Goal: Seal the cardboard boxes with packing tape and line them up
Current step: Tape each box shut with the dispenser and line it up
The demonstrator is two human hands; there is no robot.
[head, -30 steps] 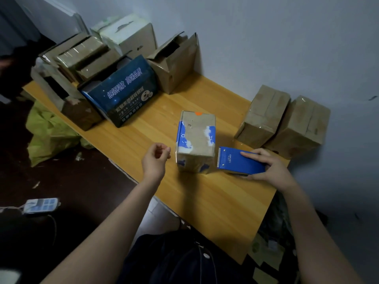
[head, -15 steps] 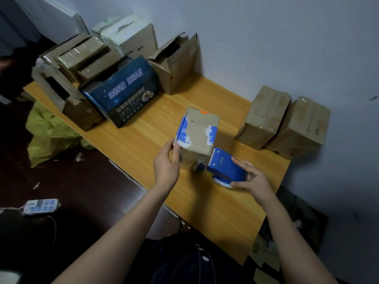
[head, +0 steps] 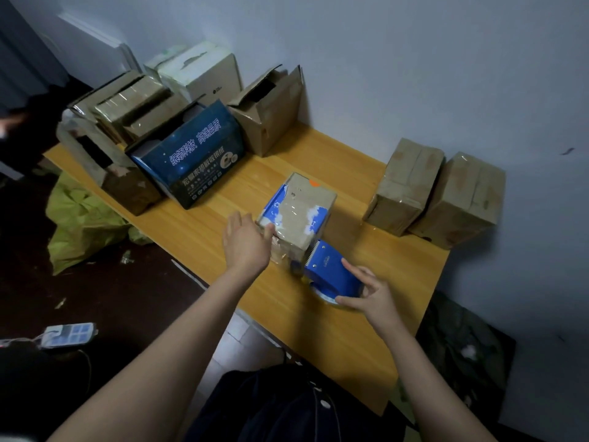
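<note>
Head view: a person's two bare forearms reach over a wooden table set against a pale wall.
Box being sealed: a small cardboard box with blue-and-white patches stands mid-table; glossy tape shows across its upper face. I cannot tell whether it sits flat.
Left hand: the left hand is at the box's near left side, back of the hand up. Its fingertips lie fairly straight against the box's lower left edge, and the thumb sticks out well clear of the cardboard.
Right hand: the right hand pinches a blue tape dispenser, forefinger laid on its top plate and thumb under the roll.
Dispenser and box: the toothed edge touches the box's near right corner, so the box sits between the two hands.
Lined-up boxes: two taped brown boxes stand side by side, touching, at the wall on the right, well apart from the hands.
Far left: a dark blue printed box, an open brown box, a white box and more cardboard crowd the table's far end.
Floor: a yellow-green bag lies left of the table.
</note>
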